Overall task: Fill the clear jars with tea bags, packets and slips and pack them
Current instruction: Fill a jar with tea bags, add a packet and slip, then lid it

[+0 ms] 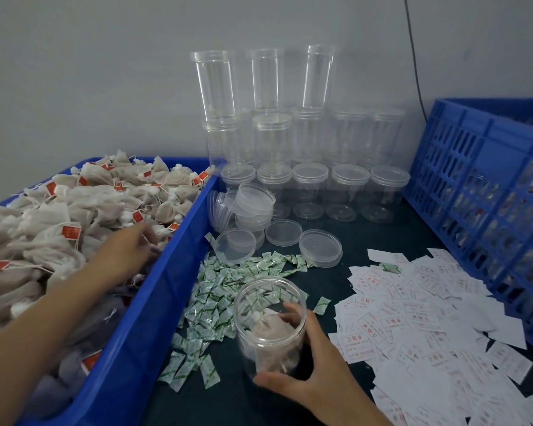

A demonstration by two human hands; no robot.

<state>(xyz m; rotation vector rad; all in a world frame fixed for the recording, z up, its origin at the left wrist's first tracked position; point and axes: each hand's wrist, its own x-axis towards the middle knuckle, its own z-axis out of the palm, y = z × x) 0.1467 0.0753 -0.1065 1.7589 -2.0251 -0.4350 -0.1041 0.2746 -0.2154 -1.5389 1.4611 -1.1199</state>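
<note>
Filling is judged to be at an early stage.

Far left: a blue bin [166, 272] is heaped with tea bags [59, 210]. The left hand [130, 247] is sunk into the pile near the bin's right wall, fingers curled down among the bags. Whether a bag or string is pinched cannot be told; that spot is blurred.

Just right of the bin, green-and-white packets [228, 278] are scattered on the dark worktop [366, 235].

Near centre: the open jar [270, 324], lidless, is gripped by the right hand [308, 364], thumb at the base, fingers wrapped round the far side and seen through the plastic. Whether it is resting or lifted cannot be told. At least one tea bag is seen inside; no packet or slip can be made out in it.

Beyond it, loose lids [320, 247] are piled or laid flat, and empty jars [305, 142] are stacked against the wall.

Right of centre, slips [413, 318] with red print are spread out; the print is too blurred to be read.

Far right, a blue crate [474, 179] is cut off by the frame. Shapes are seen through its lattice but cannot be identified.

Left to do, as judged: more bags, a packet, a slip, a lid, packing, then the whole stack of empties.
</note>
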